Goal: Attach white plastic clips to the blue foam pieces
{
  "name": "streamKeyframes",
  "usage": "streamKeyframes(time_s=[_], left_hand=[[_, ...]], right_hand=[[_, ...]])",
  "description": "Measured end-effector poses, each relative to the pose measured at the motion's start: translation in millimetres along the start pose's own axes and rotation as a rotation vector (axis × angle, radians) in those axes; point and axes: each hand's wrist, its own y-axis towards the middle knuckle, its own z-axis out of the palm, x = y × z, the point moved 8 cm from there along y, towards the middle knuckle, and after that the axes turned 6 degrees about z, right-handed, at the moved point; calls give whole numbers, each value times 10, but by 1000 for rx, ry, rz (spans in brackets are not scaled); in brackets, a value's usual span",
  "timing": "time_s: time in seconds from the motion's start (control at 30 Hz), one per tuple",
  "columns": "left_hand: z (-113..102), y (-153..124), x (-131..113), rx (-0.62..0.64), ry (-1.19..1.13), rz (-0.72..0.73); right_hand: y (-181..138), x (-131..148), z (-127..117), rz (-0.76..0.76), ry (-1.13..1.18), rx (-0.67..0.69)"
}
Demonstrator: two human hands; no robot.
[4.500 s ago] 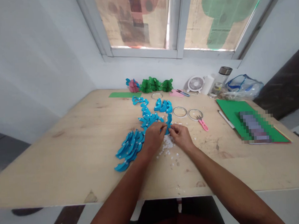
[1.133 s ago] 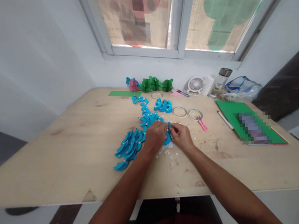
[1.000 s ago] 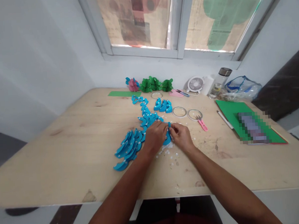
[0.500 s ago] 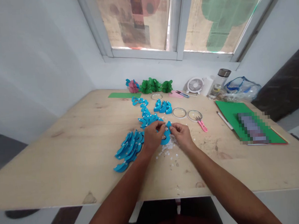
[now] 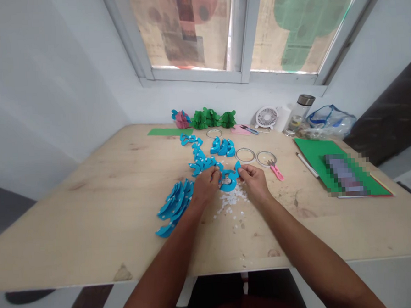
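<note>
So my feed's a pale wooden table [image 5: 91,210] pushed up under a window [image 5: 192,39], with white walls around it. I'm using the pile of white scraps [image 5: 232,196] as my landmark, since it's pretty central.

The blue paper piece [image 5: 229,186] is just past the scraps on the window side, with one end poking up. The left hand [image 5: 206,184] has fingers pinched narrow at its left end, and the right hand [image 5: 255,178] pinches the raised end on the right, so it's held between the two.

Elbow room: left of the scraps there's the stack of blue cutouts [image 5: 175,199] near the left forearm, then a wide stretch of plain wood out to the table's left edge. Toward me it's wood down to the front edge, both forearms crossing it. Right of the scraps I get some wood before the green sheet [image 5: 310,154]. Tightest is window-side: more blue cutouts [image 5: 203,165] just beyond the left fingers, two rings [image 5: 246,161] and pink scissors [image 5: 276,171] off to the right.
</note>
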Motion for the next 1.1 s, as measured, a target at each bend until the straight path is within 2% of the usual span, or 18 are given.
streamKeyframes(time_s=[0.1,0.3,0.47,0.63,0.7,0.83,0.97,1.1], left_hand=[[-33,-3,-3,-17,-10,-15],[-55,-11,-8,-46,-282,-54],[-40,-9,26,-37,-257,-107],[77,-19,-78,50,-254,-23],[134,-32,-95,82,-293,-35],[175,-51,-66,69,-393,-112],[207,-61,-41,36,-524,-124],[271,-67,-26,45,-541,-113]], right_hand=[[2,30,-15,-12,-15,-8],[6,46,-24,-19,-7,-5],[-2,45,-11,-20,3,-1],[-5,43,-6,-22,3,0],[-5,40,-2,-22,-2,7],[-9,38,11,-25,1,26],[-24,-7,100,7,5,131],[-22,-52,109,13,33,138]])
